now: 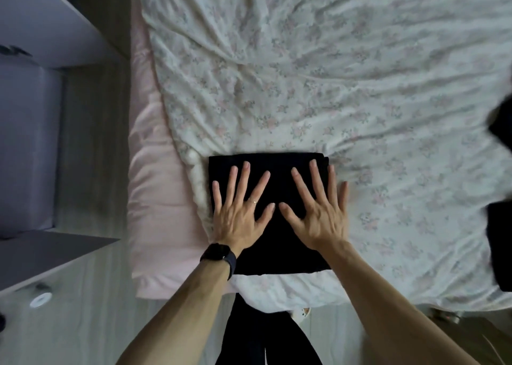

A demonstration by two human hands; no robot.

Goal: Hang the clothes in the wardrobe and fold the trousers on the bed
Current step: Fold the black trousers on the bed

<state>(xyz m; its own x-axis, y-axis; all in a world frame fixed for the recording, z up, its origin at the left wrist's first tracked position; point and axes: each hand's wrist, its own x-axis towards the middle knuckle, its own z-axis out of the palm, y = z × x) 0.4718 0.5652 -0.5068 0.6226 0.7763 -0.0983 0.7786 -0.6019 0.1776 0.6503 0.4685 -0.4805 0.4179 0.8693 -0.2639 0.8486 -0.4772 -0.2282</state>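
Note:
Black trousers [277,168] lie folded into a neat rectangle near the front left corner of the bed [332,74], on a white floral duvet. My left hand [241,212] lies flat on the left half of the fold, fingers spread and straight. My right hand [318,212] presses flat on the right half, its outer fingers reaching over the trousers' right edge onto the duvet. A black watch sits on my left wrist.
More dark clothing [501,243] lies at the bed's right edge, partly cut off by the frame. A pink sheet [155,198] shows along the bed's left side. Grey furniture with open doors [41,115] stands to the left, across a strip of wooden floor.

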